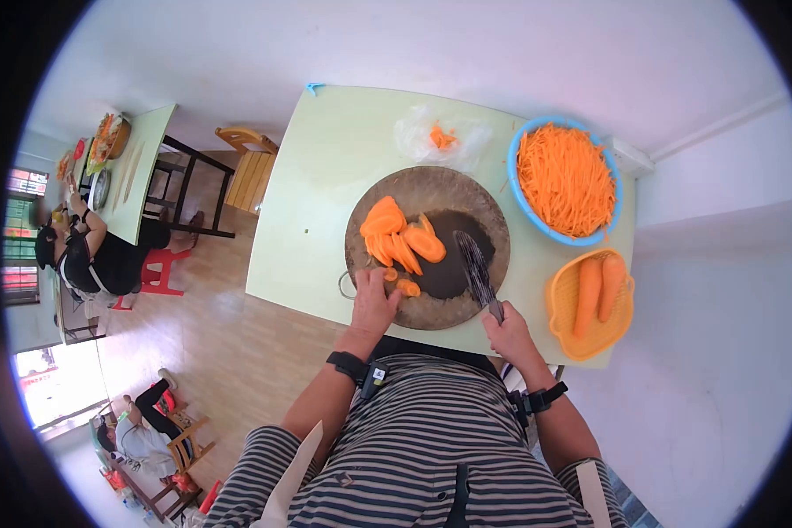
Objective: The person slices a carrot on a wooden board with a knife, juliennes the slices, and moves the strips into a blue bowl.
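Striped shirt (405, 414) showed at six o'clock of the round board (482, 195), right hand (507, 333) gripped a knife (476, 268) at four, and left hand (375, 304), fingers loosely parted, rested by carrot pieces (407, 288) near seven.

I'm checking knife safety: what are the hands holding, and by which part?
The right hand holds the knife by its handle. The left hand is at some small carrot pieces; whether it grips any cannot be told.

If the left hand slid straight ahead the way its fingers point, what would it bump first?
Probably the small carrot piece beside the left hand's fingertips, on the round chopping board; from this one view, they may already be touching.
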Demonstrator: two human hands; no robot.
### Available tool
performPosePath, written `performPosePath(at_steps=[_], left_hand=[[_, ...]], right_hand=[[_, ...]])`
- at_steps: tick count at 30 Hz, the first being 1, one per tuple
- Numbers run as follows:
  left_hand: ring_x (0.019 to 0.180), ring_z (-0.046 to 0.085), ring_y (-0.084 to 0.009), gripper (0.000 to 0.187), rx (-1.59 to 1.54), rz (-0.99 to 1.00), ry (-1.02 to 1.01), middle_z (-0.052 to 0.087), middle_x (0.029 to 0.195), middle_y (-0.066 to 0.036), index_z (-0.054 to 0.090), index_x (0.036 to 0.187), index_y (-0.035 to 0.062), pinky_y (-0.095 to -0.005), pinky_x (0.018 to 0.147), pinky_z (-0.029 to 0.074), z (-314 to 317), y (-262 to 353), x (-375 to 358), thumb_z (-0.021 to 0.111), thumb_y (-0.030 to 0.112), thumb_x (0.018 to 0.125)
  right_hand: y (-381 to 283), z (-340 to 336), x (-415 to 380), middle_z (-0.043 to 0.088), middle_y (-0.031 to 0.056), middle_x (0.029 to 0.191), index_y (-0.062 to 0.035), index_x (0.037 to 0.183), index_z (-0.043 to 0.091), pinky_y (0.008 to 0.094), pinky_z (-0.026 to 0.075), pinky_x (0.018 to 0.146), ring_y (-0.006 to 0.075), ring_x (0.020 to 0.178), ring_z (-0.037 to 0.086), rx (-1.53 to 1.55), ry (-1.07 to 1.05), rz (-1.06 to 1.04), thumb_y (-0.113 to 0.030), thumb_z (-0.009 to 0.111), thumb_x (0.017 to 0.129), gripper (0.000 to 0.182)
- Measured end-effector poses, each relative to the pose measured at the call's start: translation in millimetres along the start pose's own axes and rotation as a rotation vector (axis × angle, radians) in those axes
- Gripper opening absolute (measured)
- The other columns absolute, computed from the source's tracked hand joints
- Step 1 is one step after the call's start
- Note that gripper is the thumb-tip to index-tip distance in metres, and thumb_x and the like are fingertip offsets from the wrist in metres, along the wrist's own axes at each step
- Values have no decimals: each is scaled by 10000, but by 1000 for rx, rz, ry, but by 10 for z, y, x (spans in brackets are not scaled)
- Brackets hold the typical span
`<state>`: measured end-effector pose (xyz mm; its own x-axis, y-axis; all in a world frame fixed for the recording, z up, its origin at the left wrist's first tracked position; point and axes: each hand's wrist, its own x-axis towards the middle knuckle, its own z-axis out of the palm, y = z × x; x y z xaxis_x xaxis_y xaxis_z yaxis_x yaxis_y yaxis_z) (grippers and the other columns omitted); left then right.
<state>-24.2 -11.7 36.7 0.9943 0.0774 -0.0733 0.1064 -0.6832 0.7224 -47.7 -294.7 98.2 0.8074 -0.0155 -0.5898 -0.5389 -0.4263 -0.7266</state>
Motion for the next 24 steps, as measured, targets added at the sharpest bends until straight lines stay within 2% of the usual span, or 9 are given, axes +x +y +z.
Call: performPosePath(at_steps=[3, 6, 13, 16, 18, 19, 21, 24], left_hand=[[1056, 566, -418, 449, 29, -60, -115, 483, 1139, -201, 577, 1200, 66, -482, 878, 517, 22, 78, -23, 787, 157, 814], [1055, 572, -407, 371, 132, -13, -170, 505, 1114, -193, 608, 1121, 67, -479, 883, 511, 7, 181, -4, 786, 176, 814], [986, 591, -375, 328, 146, -50, -108, 524, 1078, -187, 591, 1029, 49, -474, 835, 518, 124, 190, -4, 797, 151, 794], [923, 602, -379, 268, 75, -34, -78, 546, 1013, -186, 587, 986, 36, -463, 808, 520, 174, 125, -28, 769, 125, 810], [821, 634, -319, 199, -20, -43, -2, 595, 903, -150, 593, 956, 29, -417, 760, 529, 179, 94, -34, 732, 98, 832], [821, 634, -319, 199, -16, -47, -5, 595, 903, -150, 593, 956, 29, -417, 760, 529, 153, 93, -34, 732, 98, 832], [754, 648, -246, 151, -162, -291, -50, 632, 830, -110, 601, 931, 22, -373, 717, 529, 65, 78, -4, 714, 83, 850], [736, 650, -196, 185, -218, -387, -106, 652, 806, -85, 601, 987, 20, -352, 705, 528, -34, -28, 59, 713, 79, 853]], right_hand=[[-4, -23, 7, 559, 30, 678, -26, 930, 536, 291, 459, 485, 110, 516, 548, 21, -16, 5, -247, 609, 969, 236], [10, -50, 22, 559, 30, 678, -25, 931, 533, 291, 461, 487, 112, 513, 548, 9, -34, 3, -254, 610, 967, 244], [-21, -127, 47, 561, 37, 680, -25, 942, 531, 295, 459, 473, 119, 505, 546, -22, -76, -4, -282, 609, 966, 269], [-59, -175, 72, 584, 63, 684, -7, 959, 551, 317, 476, 499, 144, 514, 571, -29, -98, 4, -284, 614, 964, 284], [-50, -182, 72, 605, 86, 685, 11, 974, 573, 337, 495, 532, 167, 528, 597, -37, -101, 27, -282, 619, 963, 296], [-42, -190, 81, 601, 84, 685, 11, 979, 574, 336, 493, 528, 166, 527, 596, -32, -108, 23, -278, 618, 964, 293], [-37, -203, 94, 597, 82, 685, 11, 984, 576, 336, 491, 525, 164, 526, 594, -27, -114, 17, -274, 618, 965, 289], [-28, -209, 98, 595, 81, 685, 11, 983, 577, 333, 490, 522, 163, 523, 590, -7, -118, 25, -270, 616, 965, 284]])
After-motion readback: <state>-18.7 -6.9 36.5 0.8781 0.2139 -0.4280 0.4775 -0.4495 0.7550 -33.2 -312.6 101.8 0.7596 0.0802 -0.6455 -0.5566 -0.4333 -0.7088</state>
